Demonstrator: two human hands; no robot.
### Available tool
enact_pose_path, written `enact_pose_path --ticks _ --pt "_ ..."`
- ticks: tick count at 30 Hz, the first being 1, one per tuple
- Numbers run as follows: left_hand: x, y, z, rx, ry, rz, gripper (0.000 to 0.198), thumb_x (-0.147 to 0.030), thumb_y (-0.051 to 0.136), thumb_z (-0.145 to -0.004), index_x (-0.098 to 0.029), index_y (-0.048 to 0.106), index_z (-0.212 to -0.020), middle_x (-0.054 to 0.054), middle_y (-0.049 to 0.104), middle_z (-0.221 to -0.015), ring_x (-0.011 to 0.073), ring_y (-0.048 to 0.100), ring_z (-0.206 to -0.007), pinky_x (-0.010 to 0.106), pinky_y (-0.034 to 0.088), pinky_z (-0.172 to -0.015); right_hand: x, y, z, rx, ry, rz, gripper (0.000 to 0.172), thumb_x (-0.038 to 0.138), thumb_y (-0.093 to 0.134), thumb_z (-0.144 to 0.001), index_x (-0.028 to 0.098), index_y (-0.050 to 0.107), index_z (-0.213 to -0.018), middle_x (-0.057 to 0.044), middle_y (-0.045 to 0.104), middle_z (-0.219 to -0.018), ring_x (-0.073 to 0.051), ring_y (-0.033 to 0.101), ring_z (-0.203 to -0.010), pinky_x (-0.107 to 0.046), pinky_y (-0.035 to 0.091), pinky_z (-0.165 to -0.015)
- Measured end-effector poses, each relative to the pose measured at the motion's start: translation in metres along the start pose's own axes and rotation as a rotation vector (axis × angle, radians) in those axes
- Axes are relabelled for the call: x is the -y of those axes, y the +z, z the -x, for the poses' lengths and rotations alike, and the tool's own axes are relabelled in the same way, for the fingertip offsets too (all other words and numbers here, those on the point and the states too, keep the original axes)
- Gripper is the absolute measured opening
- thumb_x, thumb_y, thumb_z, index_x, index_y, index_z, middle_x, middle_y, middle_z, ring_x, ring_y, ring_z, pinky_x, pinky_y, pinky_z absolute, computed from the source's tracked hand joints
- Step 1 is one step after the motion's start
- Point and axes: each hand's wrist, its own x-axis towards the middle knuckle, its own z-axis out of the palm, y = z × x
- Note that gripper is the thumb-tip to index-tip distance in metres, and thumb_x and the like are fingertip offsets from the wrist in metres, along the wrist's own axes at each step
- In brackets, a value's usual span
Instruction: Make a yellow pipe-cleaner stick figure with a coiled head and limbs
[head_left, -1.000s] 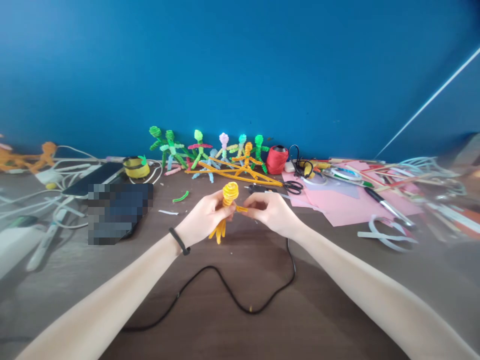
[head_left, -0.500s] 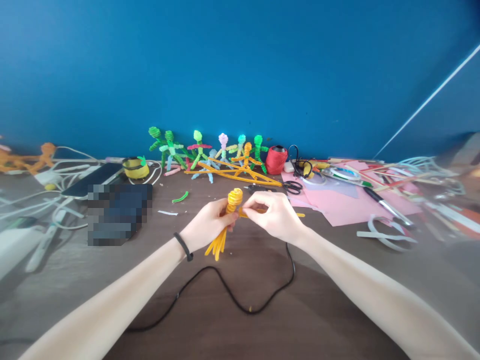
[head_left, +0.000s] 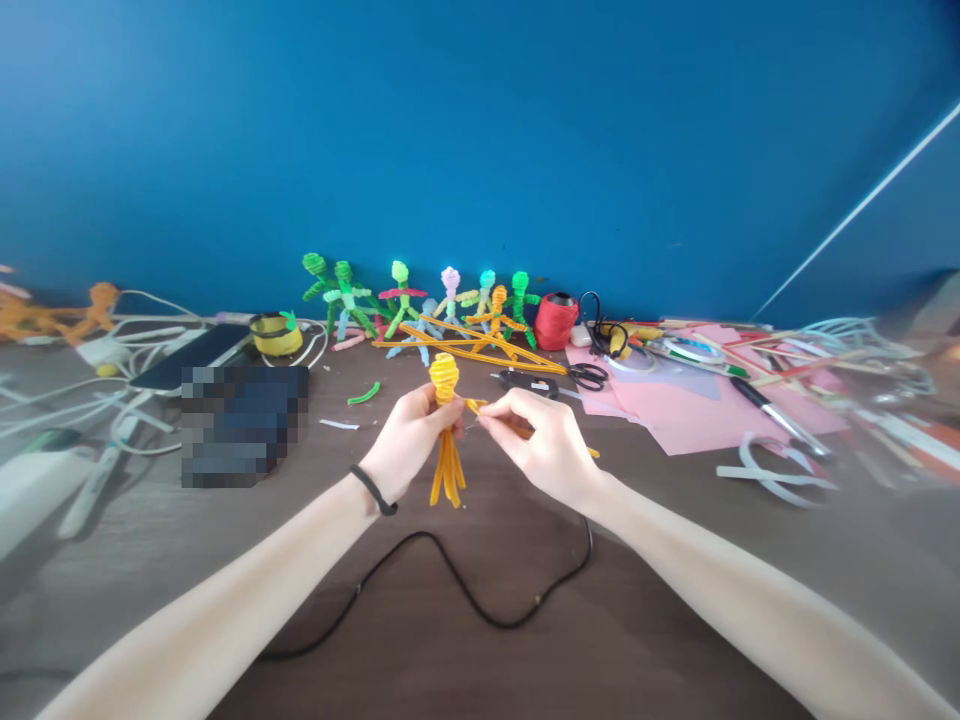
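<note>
My left hand (head_left: 416, 435) pinches a yellow pipe-cleaner figure (head_left: 445, 378) just below its coiled round head. Several loose stems of the figure hang down under the fingers. With thumb and fingertips, my right hand (head_left: 536, 435) grips a yellow pipe cleaner (head_left: 474, 405) that runs across from the figure's neck. The far end of that strand shows past the right hand's outer side. Both hands are raised over the dark table (head_left: 480, 570). The strand's middle is hidden by my right hand.
Several finished pipe-cleaner figures (head_left: 401, 295) stand along the blue wall. Loose orange pipe cleaners (head_left: 465, 345), scissors (head_left: 587, 376) and a red spool (head_left: 556, 322) lie in front. Pink paper (head_left: 675, 420) is at right, a phone (head_left: 193, 358) at left. A black cable (head_left: 480, 612) crosses the near table.
My left hand has shifted left and turned the figure more upright, so its stems hang straighter. The right hand has moved slightly left and lower, still holding the strand.
</note>
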Motion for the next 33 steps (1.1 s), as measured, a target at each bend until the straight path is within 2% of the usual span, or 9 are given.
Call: enact_pose_path --ticks 5,13,21,26,33 --pt "-0.002 -0.002 -0.001 0.028 -0.026 0.077 0.015 -0.028 0.055 -0.070 -0.014 0.051 -0.068 -0.001 0.051 -0.060 0.0108 0.048 -0.058 0.025 0.037 -0.059 -0.005 0.004 0.000 0.052 0.111 -0.106 0.012 0.024 0.051 -0.077 0.017 0.056 -0.069 -0.001 0.058 -0.065 -0.011 0.051 -0.058 -0.023 0.041 -0.055" --pt "-0.008 -0.006 0.000 0.258 -0.056 -0.005 0.013 -0.026 0.053 -0.071 -0.015 0.051 -0.065 -0.001 0.051 -0.060 0.0103 0.048 -0.056 0.025 0.039 -0.059 -0.017 -0.003 -0.007 0.228 0.225 -0.217 0.017 0.027 0.058 -0.072 0.015 0.056 -0.060 0.003 0.050 -0.056 -0.008 0.042 -0.052 -0.020 0.033 -0.049" --pt "-0.010 -0.007 0.001 0.377 -0.076 -0.134 0.010 -0.025 0.051 -0.071 -0.016 0.051 -0.066 -0.002 0.050 -0.056 0.0105 0.047 -0.053 0.025 0.039 -0.056 -0.024 -0.016 -0.017 0.372 0.169 -0.244 0.009 0.021 0.060 -0.070 0.016 0.067 -0.071 -0.001 0.061 -0.072 -0.011 0.054 -0.063 -0.022 0.040 -0.058" --pt "-0.006 -0.005 -0.001 0.397 -0.092 -0.261 0.008 -0.023 0.052 -0.069 -0.016 0.051 -0.067 -0.003 0.049 -0.051 0.0098 0.046 -0.048 0.024 0.036 -0.051 -0.020 -0.019 -0.017 0.348 0.084 -0.146 0.012 0.014 0.057 -0.071 0.018 0.068 -0.074 -0.001 0.062 -0.074 -0.013 0.057 -0.068 -0.024 0.043 -0.063" --pt "-0.001 -0.004 -0.002 0.295 -0.063 -0.374 0.009 -0.025 0.050 -0.069 -0.016 0.050 -0.068 -0.003 0.050 -0.051 0.0109 0.047 -0.047 0.024 0.036 -0.049 -0.008 -0.020 -0.015 0.235 -0.028 0.101 0.014 0.009 0.053 -0.071 0.017 0.064 -0.067 0.000 0.057 -0.064 -0.010 0.051 -0.060 -0.023 0.039 -0.056"
